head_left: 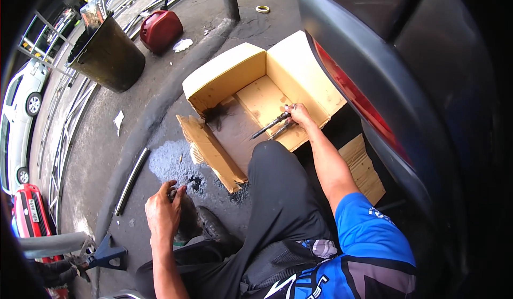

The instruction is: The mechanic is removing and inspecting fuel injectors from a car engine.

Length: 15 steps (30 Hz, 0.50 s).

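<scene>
My right hand (301, 116) is closed on a dark, slender metal rod (271, 125) with a thicker end at my fingers. A second, similar piece (282, 130) lies just beneath it; whether I hold that one too is unclear. Both are over an open cardboard box (318, 93), whose bottom is stained with dark, wet-looking patches. My left hand (164, 211) is beside my dark boot (216, 229), fingers and thumb curled together. Something dark shows between them, too hidden to name.
A metal tube (132, 181) lies on the floor at left, near a bluish-grey spill (173, 160). Farther off are a red fuel can (161, 30), a dark bucket (109, 56) and a post (228, 0). A dark vehicle's bumper (347, 21) rises close on the right.
</scene>
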Motion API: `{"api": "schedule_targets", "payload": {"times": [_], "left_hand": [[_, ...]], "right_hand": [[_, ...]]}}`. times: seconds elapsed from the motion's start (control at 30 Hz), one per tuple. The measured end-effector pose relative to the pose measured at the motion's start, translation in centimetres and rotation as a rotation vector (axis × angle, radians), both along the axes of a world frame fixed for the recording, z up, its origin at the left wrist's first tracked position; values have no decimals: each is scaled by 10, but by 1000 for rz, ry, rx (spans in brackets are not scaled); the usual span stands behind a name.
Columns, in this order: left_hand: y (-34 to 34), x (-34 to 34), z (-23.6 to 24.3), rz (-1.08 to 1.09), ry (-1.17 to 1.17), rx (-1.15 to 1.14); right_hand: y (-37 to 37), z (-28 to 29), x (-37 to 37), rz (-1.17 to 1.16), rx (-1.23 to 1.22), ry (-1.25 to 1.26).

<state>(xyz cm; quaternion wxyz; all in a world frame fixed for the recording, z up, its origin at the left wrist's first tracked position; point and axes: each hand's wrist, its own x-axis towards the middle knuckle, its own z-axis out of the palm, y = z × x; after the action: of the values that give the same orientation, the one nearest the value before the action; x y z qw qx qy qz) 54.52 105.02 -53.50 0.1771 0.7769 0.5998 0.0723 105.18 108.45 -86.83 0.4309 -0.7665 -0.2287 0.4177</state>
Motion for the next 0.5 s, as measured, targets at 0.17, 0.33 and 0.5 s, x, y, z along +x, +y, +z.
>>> {"api": "schedule_targets", "payload": {"times": [0.17, 0.33, 0.5], "left_hand": [[-2, 4, 4, -14, -1, -23], [1, 9, 4, -19, 4, -48], [3, 11, -2, -23, 40, -61]], "right_hand": [[-17, -19, 15, 89, -175, -115], [-33, -29, 19, 31, -214, -32], [-31, -42, 20, -111, -366, 48]]}}
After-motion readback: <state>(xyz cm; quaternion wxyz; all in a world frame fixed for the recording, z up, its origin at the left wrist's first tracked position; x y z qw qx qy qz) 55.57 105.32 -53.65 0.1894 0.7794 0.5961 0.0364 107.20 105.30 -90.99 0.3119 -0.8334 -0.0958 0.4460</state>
